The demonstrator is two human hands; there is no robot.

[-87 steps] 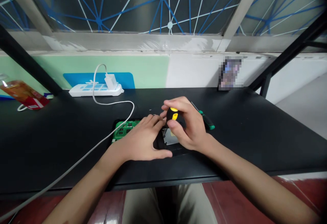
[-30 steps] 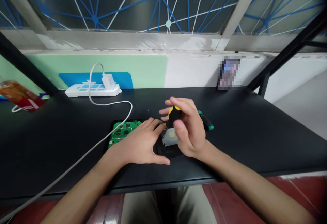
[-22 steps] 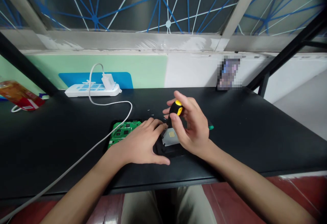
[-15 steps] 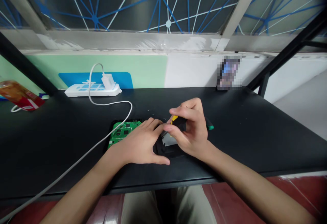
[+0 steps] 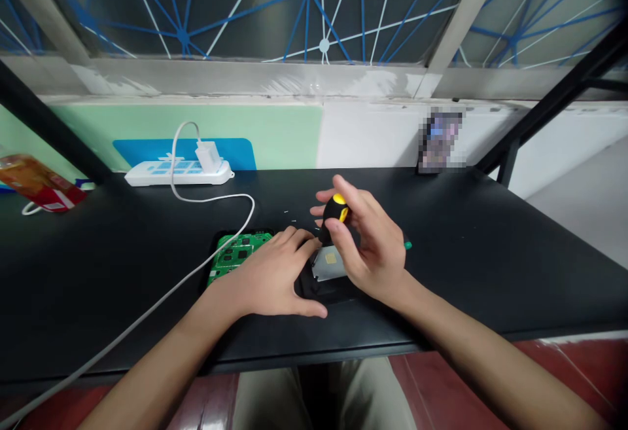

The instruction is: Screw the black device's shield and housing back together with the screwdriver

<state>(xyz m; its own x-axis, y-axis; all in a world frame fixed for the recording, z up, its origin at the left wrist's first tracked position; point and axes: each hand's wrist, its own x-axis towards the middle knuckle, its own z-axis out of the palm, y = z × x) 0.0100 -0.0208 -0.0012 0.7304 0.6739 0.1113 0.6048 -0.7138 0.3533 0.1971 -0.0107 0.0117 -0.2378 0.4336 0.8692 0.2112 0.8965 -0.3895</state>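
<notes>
On the black counter [image 5: 490,253], the left hand [image 5: 267,276] is lying flat, fingers spread, pressing the green rectangular circuit board [image 5: 234,251]. The right hand [image 5: 370,250] is pinching a black-and-yellow stubby screwdriver [image 5: 333,215], standing near upright, tip pointing down just right of the left fingertips.

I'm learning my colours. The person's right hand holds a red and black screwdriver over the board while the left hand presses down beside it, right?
Not quite: the head view shows the screwdriver is yellow and black, not red. The right hand does hold it over the green circuit board, and the left hand presses down beside it.
</notes>
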